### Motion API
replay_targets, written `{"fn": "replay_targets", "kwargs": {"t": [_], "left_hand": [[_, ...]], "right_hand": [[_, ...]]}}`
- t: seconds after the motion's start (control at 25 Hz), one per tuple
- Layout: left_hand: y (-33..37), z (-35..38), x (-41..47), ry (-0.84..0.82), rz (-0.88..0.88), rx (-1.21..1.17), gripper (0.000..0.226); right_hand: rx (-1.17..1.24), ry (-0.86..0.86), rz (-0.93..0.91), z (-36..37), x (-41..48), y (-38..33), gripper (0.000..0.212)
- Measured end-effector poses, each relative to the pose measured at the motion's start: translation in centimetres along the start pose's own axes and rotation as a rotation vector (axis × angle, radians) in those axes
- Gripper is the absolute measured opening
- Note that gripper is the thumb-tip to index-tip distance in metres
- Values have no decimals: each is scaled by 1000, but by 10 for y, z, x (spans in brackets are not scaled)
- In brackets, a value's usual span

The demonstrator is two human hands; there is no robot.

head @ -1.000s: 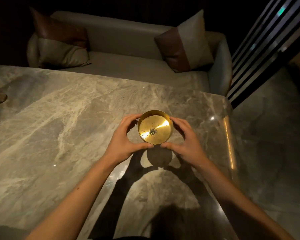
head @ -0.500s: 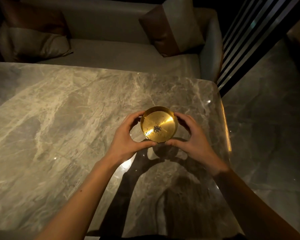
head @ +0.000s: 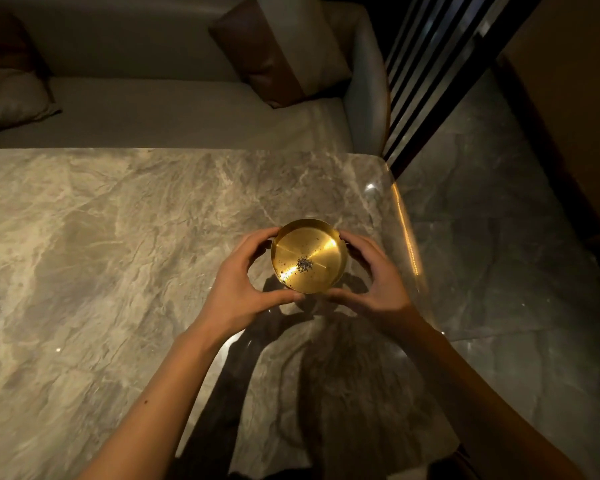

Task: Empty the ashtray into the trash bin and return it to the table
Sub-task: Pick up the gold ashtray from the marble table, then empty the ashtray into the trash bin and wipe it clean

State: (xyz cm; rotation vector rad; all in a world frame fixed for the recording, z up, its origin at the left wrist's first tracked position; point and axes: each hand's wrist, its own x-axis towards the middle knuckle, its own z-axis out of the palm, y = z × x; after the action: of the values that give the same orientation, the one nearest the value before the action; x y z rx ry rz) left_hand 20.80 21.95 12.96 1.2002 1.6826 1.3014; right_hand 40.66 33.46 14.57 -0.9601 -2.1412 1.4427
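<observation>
Brass-gold round metal ashtray [head: 309, 256] cupped between our left hand [head: 243, 289] and right hand [head: 373, 284], fingers curled around its rim, grey ash inside, raised above the grey marble table [head: 101, 254].

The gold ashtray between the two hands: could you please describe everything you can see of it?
The ashtray is a round, shallow dish with a low straight wall, in what looks like brushed brass that catches the light. It is not empty: a small grey heap of ash lies near its middle, with specks scattered around it. It is tilted slightly toward the camera and appears to be lifted above the marble table, where its shadow falls. The left hand and right hand cup its sides.
</observation>
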Motion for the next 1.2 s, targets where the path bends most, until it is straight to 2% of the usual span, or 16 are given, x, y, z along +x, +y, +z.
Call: {"fn": "replay_targets", "kwargs": {"t": [0.28,0.48,0.6,0.76,1.0,1.2], "left_hand": [[16,84,28,-3,-40,-32,92],[31,186,46,73,-108,-34,91],[39,238,48,68,-181,-50,90],[45,284,54,14,-230,-56,90],[28,320,67,-161,-271,-116,90],[9,351,71,-239,-310,-132,94]], "right_hand": [[24,17,11,-80,-7,42,85],[16,-85,-58,-169,-9,101,84],[33,-139,-30,-212,-20,131,85],[111,-178,66,-249,-39,163,85],[169,-55,237,-265,-72,188,90],[126,1,299,-272,-93,219,88]]}}
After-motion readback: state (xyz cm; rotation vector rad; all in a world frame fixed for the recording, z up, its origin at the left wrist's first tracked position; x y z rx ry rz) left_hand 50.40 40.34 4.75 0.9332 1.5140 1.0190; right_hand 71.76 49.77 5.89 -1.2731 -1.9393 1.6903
